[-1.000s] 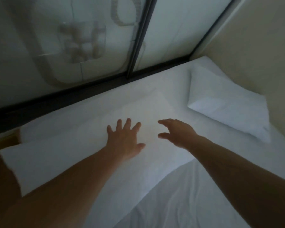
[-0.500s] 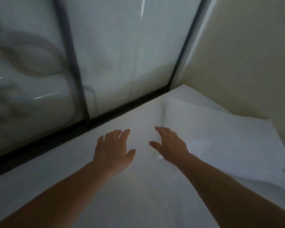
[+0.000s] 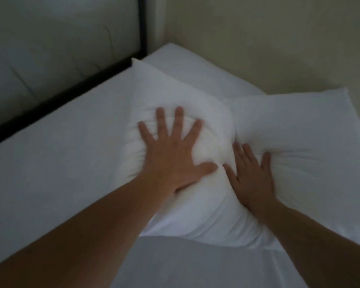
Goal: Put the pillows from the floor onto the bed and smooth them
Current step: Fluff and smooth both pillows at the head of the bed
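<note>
Head view: the left hand lies flat at frame centre, fingers spread, pressing a dent into the near pillow. The right hand, open and gripping nothing, seems to press where it meets the second pillow, right. Both rest on the bed.

I see two bare forearms entering from the bottom edge, no sleeves reaching into view. The left hand and right hand wear no gloves, and I make out no rings, watch or bands on either wrist. The dim light blurs finer detail.
</note>
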Demonstrator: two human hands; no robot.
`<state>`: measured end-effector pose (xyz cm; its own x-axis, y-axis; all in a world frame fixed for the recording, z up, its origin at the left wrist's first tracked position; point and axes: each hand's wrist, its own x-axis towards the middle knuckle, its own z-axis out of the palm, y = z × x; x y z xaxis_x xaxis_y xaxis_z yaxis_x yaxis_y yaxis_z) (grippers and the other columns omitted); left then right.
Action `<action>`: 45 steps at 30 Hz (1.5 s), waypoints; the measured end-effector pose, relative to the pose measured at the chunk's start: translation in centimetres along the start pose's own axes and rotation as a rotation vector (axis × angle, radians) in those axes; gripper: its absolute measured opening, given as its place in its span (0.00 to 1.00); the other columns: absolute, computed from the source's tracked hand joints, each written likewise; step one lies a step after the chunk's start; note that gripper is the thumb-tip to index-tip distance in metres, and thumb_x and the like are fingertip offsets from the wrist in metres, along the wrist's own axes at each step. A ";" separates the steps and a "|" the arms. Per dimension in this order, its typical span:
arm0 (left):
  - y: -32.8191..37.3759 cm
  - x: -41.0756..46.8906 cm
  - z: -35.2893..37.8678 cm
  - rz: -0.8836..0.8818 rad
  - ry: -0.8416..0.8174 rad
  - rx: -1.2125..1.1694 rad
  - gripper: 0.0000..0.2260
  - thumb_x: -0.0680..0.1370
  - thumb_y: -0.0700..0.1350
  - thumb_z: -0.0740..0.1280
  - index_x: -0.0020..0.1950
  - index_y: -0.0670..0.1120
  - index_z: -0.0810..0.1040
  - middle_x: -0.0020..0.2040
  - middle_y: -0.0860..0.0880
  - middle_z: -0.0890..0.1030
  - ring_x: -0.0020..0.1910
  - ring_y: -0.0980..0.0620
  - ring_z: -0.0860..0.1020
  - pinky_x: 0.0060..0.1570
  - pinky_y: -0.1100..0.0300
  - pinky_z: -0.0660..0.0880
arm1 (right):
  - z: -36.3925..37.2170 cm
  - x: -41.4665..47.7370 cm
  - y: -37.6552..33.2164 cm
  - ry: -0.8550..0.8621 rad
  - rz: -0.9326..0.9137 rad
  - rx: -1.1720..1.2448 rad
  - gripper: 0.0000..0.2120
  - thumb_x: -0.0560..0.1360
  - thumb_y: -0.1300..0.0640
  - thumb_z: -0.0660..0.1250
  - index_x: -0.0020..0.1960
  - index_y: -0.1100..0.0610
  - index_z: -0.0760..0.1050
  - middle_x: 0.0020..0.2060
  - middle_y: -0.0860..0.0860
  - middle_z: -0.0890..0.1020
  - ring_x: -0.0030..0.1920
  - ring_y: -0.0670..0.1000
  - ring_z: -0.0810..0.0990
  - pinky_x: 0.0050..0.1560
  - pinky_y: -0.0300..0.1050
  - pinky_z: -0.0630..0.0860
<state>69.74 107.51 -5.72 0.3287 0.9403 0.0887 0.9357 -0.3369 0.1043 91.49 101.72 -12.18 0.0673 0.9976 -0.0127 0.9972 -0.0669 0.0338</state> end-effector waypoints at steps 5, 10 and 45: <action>-1.2 1.4 3.6 -0.029 -0.028 -0.026 0.42 0.67 0.77 0.48 0.75 0.57 0.53 0.78 0.43 0.51 0.74 0.33 0.44 0.65 0.25 0.41 | -0.5 2.7 0.3 0.055 -0.014 0.157 0.32 0.77 0.38 0.45 0.75 0.54 0.55 0.73 0.52 0.63 0.74 0.52 0.57 0.71 0.65 0.45; -1.9 1.5 4.0 0.005 -0.129 -0.083 0.40 0.68 0.74 0.51 0.76 0.54 0.54 0.78 0.41 0.51 0.74 0.31 0.46 0.63 0.23 0.43 | -2.3 2.1 -0.4 -0.097 0.049 0.170 0.32 0.77 0.37 0.45 0.75 0.53 0.53 0.75 0.49 0.59 0.75 0.50 0.51 0.71 0.63 0.44; -3.3 -4.6 -6.4 -0.037 -0.183 -0.060 0.20 0.75 0.58 0.49 0.39 0.48 0.75 0.30 0.46 0.81 0.28 0.44 0.80 0.27 0.56 0.74 | -8.1 1.3 6.6 -0.022 0.267 0.035 0.24 0.75 0.39 0.49 0.46 0.56 0.74 0.43 0.59 0.81 0.45 0.61 0.78 0.45 0.56 0.74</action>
<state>64.33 104.00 -0.13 0.3168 0.9435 -0.0971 0.9402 -0.2988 0.1638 97.93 102.73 -3.83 0.3288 0.9439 -0.0293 0.9444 -0.3288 0.0044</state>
